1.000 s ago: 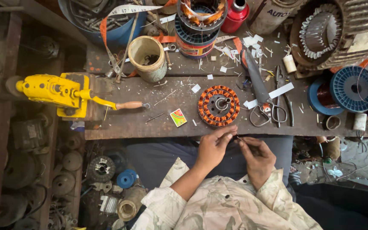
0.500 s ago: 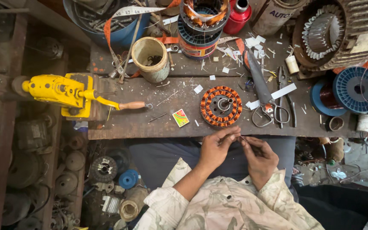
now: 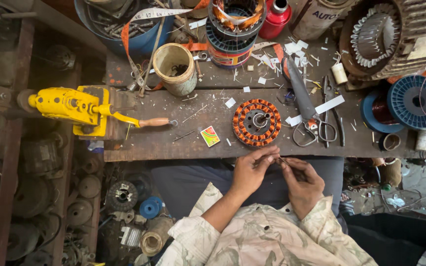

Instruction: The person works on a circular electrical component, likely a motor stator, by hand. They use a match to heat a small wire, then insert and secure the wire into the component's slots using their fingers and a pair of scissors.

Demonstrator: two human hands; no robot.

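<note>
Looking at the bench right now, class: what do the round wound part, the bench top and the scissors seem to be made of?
Round wound part: glossy orange-brown coils, probably enamelled copper wire, on a grey metal core. Bench top: worn, unpainted wooden planks with visible grain and stains. Scissors: dull grey blades, likely steel.

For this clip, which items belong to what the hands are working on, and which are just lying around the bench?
In hand:
- left hand and right hand, pinching a thin wire-like piece between them
- copper-wound stator, on the bench nearest the hands

Lying about:
- scissors
- pliers
- yellow hand-crank tool
- beige cup
- blue wire spool
- red can
- small card
</note>
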